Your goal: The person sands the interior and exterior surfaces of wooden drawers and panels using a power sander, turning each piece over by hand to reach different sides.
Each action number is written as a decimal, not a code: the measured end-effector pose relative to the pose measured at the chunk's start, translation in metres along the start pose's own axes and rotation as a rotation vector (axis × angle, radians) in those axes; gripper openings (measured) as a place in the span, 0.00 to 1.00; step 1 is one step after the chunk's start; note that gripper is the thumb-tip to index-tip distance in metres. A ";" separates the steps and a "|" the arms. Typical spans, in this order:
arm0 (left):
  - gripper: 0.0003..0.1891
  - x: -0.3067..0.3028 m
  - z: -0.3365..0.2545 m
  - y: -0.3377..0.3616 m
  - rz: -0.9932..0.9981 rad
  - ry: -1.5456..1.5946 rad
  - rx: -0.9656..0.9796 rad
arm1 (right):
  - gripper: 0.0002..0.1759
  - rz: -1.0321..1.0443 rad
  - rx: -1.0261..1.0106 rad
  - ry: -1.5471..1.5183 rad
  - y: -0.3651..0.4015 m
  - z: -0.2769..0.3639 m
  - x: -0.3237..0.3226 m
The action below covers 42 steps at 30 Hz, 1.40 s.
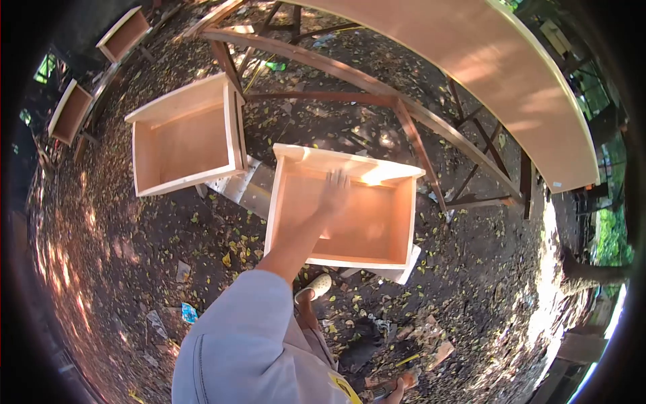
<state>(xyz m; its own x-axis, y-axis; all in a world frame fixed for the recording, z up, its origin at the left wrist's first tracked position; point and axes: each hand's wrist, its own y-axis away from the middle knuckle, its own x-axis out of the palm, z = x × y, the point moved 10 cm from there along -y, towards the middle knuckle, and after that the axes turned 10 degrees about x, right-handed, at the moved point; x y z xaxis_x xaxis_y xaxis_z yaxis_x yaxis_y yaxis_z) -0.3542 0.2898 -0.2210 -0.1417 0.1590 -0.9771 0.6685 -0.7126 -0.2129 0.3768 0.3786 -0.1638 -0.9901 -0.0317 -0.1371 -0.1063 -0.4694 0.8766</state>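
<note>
A shallow wooden drawer (pixel 363 252) stands in front of me with its open side up. My left hand (pixel 336 190) reaches over it, close to the inner face of its far board. The fingers are slightly blurred and look apart, with nothing in them. Whether the palm touches the wood cannot be told. Low at the bottom edge, my right hand (pixel 402 387) is closed around a small object that I cannot make out. Bright sun patches lie on the drawer's far board.
A second drawer (pixel 182 145) stands to the left, and two smaller-looking ones (pixel 124 35) (pixel 70 113) farther left. A long wooden panel (pixel 498 74) lies at the upper right above a timber frame (pixel 323 64). Leaves and scraps litter the dirt ground (pixel 229 229).
</note>
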 end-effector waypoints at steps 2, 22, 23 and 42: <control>0.33 0.011 -0.072 0.075 0.151 0.314 0.142 | 0.10 0.019 -0.009 -0.018 0.003 -0.005 0.000; 0.10 0.022 -0.118 0.218 0.533 0.460 0.251 | 0.08 0.079 -0.083 -0.058 0.006 0.029 0.036; 0.09 0.016 -0.114 0.220 0.534 0.441 0.257 | 0.09 0.073 -0.102 -0.042 0.010 0.032 0.045; 0.19 -0.121 0.209 0.574 0.378 0.649 -0.879 | 0.11 0.681 -0.274 0.437 0.164 -0.033 0.378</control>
<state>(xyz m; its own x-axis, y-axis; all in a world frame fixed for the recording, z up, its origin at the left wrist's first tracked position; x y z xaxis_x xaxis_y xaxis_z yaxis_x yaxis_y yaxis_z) -0.1060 -0.2809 -0.2265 0.4073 0.5399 -0.7366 0.9015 -0.1085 0.4190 -0.0119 0.2601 -0.0869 -0.6996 -0.6955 0.1640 0.5809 -0.4198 0.6974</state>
